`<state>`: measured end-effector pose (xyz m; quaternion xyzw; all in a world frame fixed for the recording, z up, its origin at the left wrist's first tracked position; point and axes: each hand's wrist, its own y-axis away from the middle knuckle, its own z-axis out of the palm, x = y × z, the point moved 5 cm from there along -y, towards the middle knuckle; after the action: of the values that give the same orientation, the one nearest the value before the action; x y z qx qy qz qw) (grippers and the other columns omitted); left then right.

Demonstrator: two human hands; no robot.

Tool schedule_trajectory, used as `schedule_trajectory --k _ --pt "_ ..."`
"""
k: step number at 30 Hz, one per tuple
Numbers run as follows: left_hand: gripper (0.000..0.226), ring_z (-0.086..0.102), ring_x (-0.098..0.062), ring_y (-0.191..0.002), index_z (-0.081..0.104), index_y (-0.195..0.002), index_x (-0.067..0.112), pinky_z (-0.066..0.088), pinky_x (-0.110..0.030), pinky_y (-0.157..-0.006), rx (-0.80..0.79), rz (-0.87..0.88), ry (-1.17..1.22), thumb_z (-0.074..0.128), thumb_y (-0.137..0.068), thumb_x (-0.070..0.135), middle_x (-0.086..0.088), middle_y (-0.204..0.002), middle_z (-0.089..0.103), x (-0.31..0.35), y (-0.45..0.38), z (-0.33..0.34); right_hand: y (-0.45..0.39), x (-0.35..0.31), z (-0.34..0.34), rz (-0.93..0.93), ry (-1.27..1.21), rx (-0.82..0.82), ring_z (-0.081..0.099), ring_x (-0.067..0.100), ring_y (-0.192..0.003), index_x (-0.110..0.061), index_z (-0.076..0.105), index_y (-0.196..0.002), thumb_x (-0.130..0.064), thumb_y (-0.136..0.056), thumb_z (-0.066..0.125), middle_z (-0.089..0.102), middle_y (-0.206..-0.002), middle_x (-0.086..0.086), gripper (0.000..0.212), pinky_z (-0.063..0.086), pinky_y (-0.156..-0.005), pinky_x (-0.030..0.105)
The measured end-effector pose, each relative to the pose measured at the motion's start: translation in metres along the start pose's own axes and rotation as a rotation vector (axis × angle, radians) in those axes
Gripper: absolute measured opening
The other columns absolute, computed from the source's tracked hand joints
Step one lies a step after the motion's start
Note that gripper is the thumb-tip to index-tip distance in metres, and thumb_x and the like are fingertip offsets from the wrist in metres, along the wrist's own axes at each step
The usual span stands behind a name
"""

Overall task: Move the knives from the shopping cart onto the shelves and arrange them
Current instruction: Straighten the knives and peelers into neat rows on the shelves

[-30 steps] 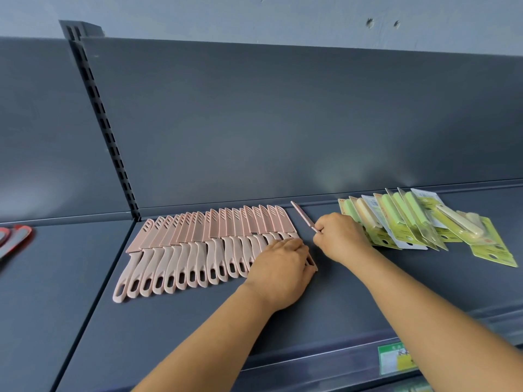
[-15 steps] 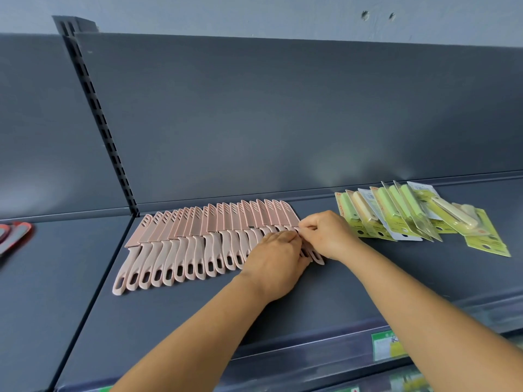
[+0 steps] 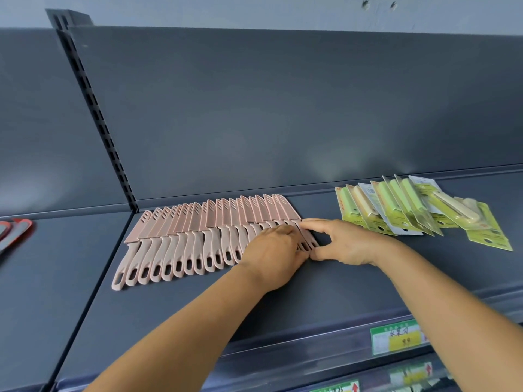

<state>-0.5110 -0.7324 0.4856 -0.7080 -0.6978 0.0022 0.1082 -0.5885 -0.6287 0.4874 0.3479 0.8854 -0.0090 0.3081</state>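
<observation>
A row of several pink knives (image 3: 198, 230) in pink blade covers lies overlapped on the dark grey shelf (image 3: 198, 312), handles toward me. My left hand (image 3: 271, 256) rests flat on the handles at the row's right end. My right hand (image 3: 345, 244) is beside it, with its straight index finger and thumb touching the last pink knife (image 3: 308, 239), which lies against the end of the row. The shopping cart is out of view.
Several green carded knife packs (image 3: 396, 213) lie fanned at the shelf's right. A slotted upright (image 3: 96, 117) divides this bay from the left one, where a red and grey item (image 3: 14, 233) lies. A green and yellow price tag (image 3: 399, 336) sits on the shelf's front rail.
My right hand brought the pink knife it was pinching leftward and laid it at the row's right end. My left hand stayed on the handles.
</observation>
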Motion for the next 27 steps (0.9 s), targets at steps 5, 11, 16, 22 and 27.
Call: schedule_trajectory --k 5,11,16,22,27 --pt "0.041 0.046 -0.023 -0.120 0.049 -0.127 0.010 0.032 -0.027 -0.096 -0.002 -0.016 0.007 0.040 -0.099 0.039 -0.004 -0.131 0.050 -0.001 0.000 0.000 0.002 0.000 -0.003 0.036 0.029 0.009 0.040 0.008 -0.131 -0.041 0.034 -0.144 -0.034 -0.080 0.072 0.035 -0.147 -0.021 0.074 0.035 -0.106 0.027" --pt "0.040 0.046 -0.022 -0.121 0.049 -0.128 0.012 0.032 -0.027 -0.097 -0.006 -0.009 0.001 0.040 -0.099 0.038 -0.003 -0.132 0.050 0.000 0.001 0.000 0.005 0.000 -0.003 0.053 0.046 0.020 0.047 0.010 -0.122 -0.042 0.041 -0.139 -0.025 -0.082 0.070 0.044 -0.127 -0.020 0.067 0.041 -0.100 0.028" --pt "0.041 0.046 -0.023 -0.120 0.049 -0.128 0.011 0.032 -0.028 -0.097 -0.024 -0.018 -0.003 0.039 -0.099 0.038 -0.004 -0.131 0.050 0.000 0.000 0.002 0.002 -0.001 -0.001 0.013 0.015 0.049 0.047 0.006 -0.121 -0.042 0.049 -0.133 -0.029 -0.082 0.071 0.052 -0.129 -0.020 0.057 0.040 -0.104 0.031" --pt "0.041 0.045 -0.023 -0.121 0.048 -0.128 0.010 0.031 -0.027 -0.098 -0.045 -0.020 0.000 0.039 -0.100 0.037 -0.004 -0.131 0.048 0.000 0.001 0.003 0.004 -0.006 0.000 0.029 0.023 0.076 0.049 0.010 -0.118 -0.037 0.052 -0.130 -0.033 -0.082 0.072 0.053 -0.126 -0.016 0.052 0.042 -0.101 0.033" --pt "0.055 0.023 -0.024 -0.142 0.034 -0.144 0.008 0.016 -0.031 -0.115 -0.022 0.003 -0.026 0.037 -0.099 0.041 -0.006 -0.152 0.029 0.001 0.003 -0.001 0.021 -0.014 -0.001 0.024 0.141 0.154 0.029 0.016 -0.137 -0.022 0.038 -0.143 -0.038 -0.089 0.062 0.035 -0.148 -0.004 0.061 0.028 -0.111 0.032"
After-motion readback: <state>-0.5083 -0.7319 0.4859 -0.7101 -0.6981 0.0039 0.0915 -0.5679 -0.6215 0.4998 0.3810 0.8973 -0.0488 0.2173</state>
